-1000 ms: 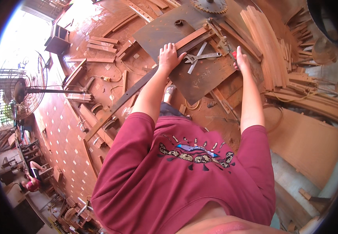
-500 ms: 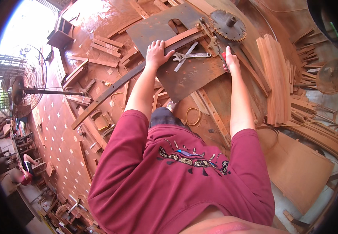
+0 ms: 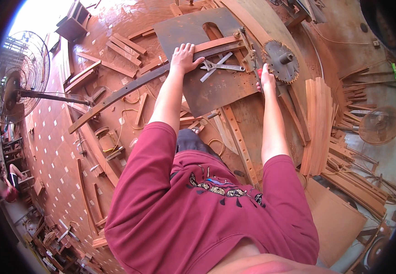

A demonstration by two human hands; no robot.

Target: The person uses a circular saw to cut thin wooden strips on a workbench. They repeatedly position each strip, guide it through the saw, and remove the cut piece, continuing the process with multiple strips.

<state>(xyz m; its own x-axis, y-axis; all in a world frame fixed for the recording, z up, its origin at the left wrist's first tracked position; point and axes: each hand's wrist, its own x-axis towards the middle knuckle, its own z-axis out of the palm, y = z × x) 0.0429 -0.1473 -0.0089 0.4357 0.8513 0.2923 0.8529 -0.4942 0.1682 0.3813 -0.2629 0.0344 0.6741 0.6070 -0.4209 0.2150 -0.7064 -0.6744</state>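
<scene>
A long dark bar (image 3: 115,108) and a reddish wooden strip (image 3: 218,44) lie side by side across a dark metal plate (image 3: 207,93). My left hand (image 3: 183,59) rests on them with fingers stretched out and thumb spread. On the plate beside its thumb are an adjustable wrench (image 3: 227,67) and a flat pale metal piece (image 3: 210,73) crossing under it. My right hand (image 3: 266,80) is closed around a red-handled tool (image 3: 260,71) at the plate's right edge; its working end is unclear. Just beyond stands a toothed circular saw blade (image 3: 281,60), near a metal fitting (image 3: 250,57).
Stacked planks (image 3: 317,125) stand at right, near a brown board (image 3: 332,214). Loose wood strips (image 3: 125,50) cover the tiled floor at left. A large standing fan (image 3: 17,80) is at far left; another person (image 3: 11,182) sits below it. A cable (image 3: 125,121) lies on the floor.
My view has turned, so the saw blade and planks appear lower. My right hand's raised finger has come down around the red-handled tool. My left hand keeps its place on the strip.
</scene>
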